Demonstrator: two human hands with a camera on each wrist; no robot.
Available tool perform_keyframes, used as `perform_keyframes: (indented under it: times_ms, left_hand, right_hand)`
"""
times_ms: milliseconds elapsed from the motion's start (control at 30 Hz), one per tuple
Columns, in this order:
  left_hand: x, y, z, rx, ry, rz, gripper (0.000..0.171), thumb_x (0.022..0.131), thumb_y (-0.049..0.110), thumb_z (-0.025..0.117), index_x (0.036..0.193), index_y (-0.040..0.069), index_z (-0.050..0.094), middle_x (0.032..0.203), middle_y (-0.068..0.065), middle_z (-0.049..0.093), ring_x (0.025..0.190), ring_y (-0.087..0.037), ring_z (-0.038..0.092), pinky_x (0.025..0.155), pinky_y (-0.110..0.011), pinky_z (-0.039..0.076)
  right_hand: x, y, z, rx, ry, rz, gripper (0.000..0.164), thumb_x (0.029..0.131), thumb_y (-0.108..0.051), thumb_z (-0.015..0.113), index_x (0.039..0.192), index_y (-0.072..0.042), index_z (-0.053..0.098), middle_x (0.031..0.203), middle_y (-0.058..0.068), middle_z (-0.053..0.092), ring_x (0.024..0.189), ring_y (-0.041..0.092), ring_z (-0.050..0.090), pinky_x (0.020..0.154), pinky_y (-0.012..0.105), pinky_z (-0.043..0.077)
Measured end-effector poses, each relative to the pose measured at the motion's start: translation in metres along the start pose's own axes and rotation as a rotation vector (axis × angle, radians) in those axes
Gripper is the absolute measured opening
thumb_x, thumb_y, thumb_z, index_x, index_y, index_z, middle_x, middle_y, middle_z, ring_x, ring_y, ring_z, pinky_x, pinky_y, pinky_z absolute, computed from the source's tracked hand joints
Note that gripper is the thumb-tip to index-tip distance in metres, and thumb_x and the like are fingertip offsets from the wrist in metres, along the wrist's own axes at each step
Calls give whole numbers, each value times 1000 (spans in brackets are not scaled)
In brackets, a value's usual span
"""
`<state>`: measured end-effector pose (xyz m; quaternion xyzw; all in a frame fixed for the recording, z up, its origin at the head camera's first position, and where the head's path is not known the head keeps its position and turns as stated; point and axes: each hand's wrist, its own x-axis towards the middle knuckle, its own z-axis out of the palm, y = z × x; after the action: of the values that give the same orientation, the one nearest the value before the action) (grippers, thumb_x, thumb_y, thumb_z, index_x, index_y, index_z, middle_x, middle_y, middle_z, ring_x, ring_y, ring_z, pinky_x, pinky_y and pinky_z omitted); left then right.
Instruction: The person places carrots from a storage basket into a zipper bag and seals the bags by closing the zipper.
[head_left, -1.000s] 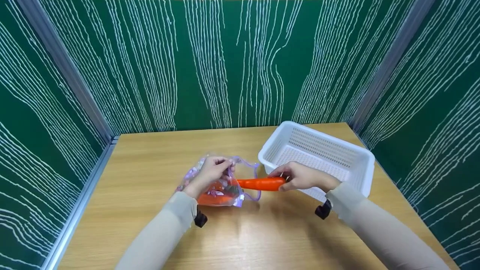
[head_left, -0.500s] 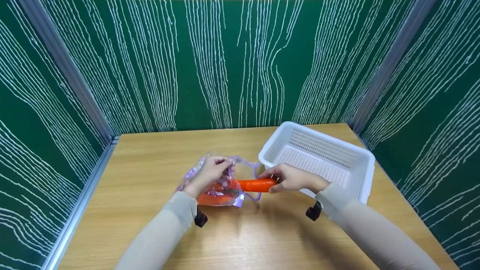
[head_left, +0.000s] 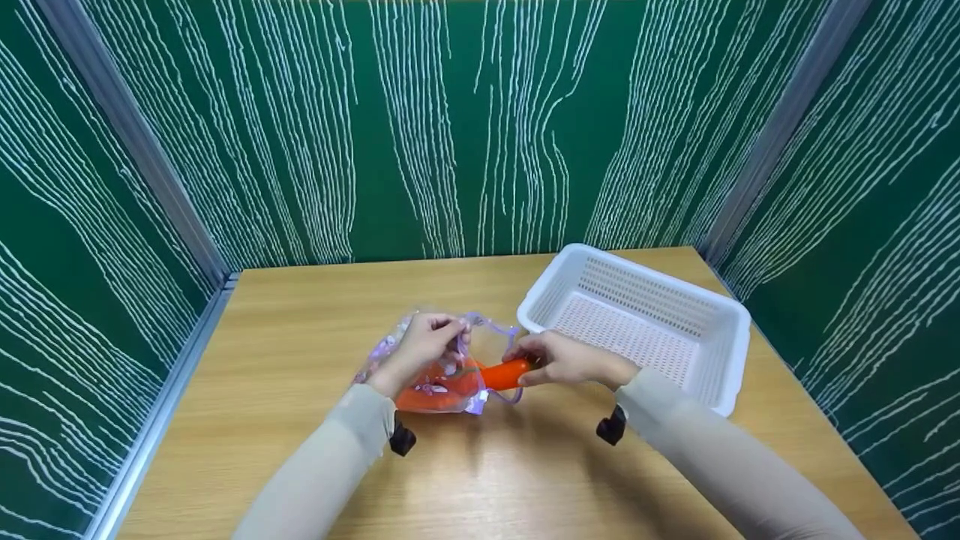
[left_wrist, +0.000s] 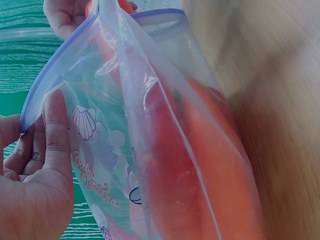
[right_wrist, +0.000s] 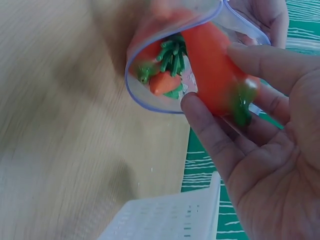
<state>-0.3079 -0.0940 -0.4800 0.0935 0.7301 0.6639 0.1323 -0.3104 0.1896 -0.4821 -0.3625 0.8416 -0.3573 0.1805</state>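
My left hand (head_left: 421,346) pinches the purple-edged rim of a clear zip bag (left_wrist: 107,145) printed with shells, keeping its mouth spread. My right hand (head_left: 568,358) grips a red chili pepper (right_wrist: 212,67) by its thick end, beside the curved green stem. The pepper's narrow part lies inside the bag, while the held end sticks out of the mouth. Through the plastic, a long orange piece (left_wrist: 220,160) shows in the left wrist view. Deeper in the bag are a green leafy top (right_wrist: 172,54) and a small orange tip (right_wrist: 164,83); their full shapes are hidden.
A white perforated plastic basket (head_left: 660,279) stands at the back right of the wooden table (head_left: 300,292), just behind my right hand. Green walls (head_left: 480,150) with white wavy lines enclose the table at the back and sides.
The right hand has moved left, and the red chili pepper has slid further into the bag with it. The left hand and the basket have stayed in place.
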Motion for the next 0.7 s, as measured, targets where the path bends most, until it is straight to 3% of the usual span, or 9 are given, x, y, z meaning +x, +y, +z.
perform_keyframes:
  times_ms: [200, 433, 567, 700]
  left_hand:
    - [-1, 0, 0, 16, -1, 5, 27, 114, 27, 60, 102, 7, 76, 86, -6, 68, 71, -18, 66, 68, -23, 61]
    - [0, -1, -2, 28, -13, 10, 27, 113, 27, 61, 102, 8, 76, 87, -5, 68, 72, -18, 66, 69, -23, 61]
    - [1, -2, -1, 29, -11, 14, 28, 114, 26, 60, 100, 8, 76, 86, -5, 68, 72, -16, 66, 66, -23, 61]
    - [1, -1, 0, 24, -1, 11, 28, 114, 25, 60, 100, 7, 76, 86, -5, 68, 70, -16, 65, 64, -22, 60]
  right_hand:
    - [7, -5, 7, -5, -6, 35, 35, 103, -17, 76, 137, -7, 72, 127, 12, 75, 103, 20, 70, 100, 40, 63]
    - [13, -12, 17, -85, -16, 15, 38, 106, -29, 73, 139, -12, 72, 122, 3, 79, 92, 12, 70, 86, 24, 62]
    - [17, -11, 24, -13, -32, 10, 36, 107, -26, 72, 138, -9, 72, 118, 5, 79, 86, 15, 69, 78, 23, 61]
    - [20, -10, 29, 44, -44, 18, 36, 107, -22, 72, 139, -7, 70, 116, 7, 78, 86, 24, 75, 80, 30, 67]
